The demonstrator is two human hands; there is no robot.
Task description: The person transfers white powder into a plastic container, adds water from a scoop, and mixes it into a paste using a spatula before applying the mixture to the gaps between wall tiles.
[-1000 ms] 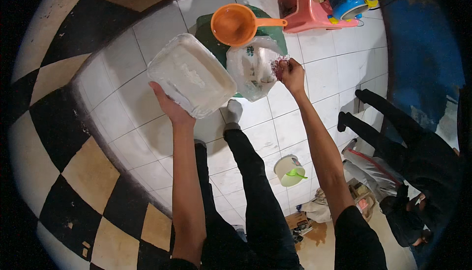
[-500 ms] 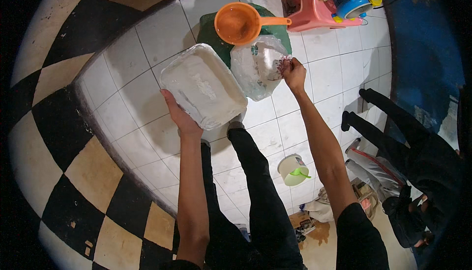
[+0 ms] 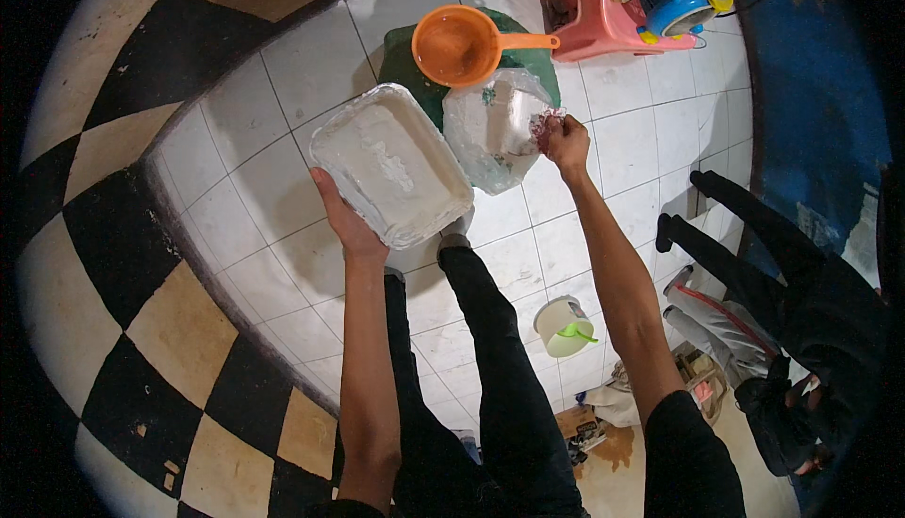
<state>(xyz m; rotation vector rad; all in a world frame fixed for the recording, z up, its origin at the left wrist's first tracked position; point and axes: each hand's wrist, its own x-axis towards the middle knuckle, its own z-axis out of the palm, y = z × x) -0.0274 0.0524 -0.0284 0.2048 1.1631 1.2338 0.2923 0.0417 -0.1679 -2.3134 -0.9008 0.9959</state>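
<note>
My left hand (image 3: 353, 219) grips the near left edge of a white rectangular tub (image 3: 377, 150), which has a whitish layer and paler clumps on its bottom. The tub is tilted above the tiled floor. To its right lies a clear plastic bag (image 3: 471, 131) with something white inside and small green print. My right hand (image 3: 566, 141) is closed, pinching the bag's right side where reddish print shows; its fingertips are partly hidden. Just beyond the bag, an orange dipper (image 3: 454, 45) rests with its handle pointing right, over a dark green sheet (image 3: 405, 61).
A pink plastic stool (image 3: 603, 18) holds a small blue fan (image 3: 677, 9) at the far right. A white bucket (image 3: 564, 327) with a green scoop (image 3: 575, 331) stands below my right forearm. Another person's dark-clad legs (image 3: 754, 226) extend in from the right. Black-and-cream checkered tiles (image 3: 179, 320) border the left.
The tub has shifted very slightly in my left hand. The bag's printed edge has moved a little at my right hand, which keeps its hold.
</note>
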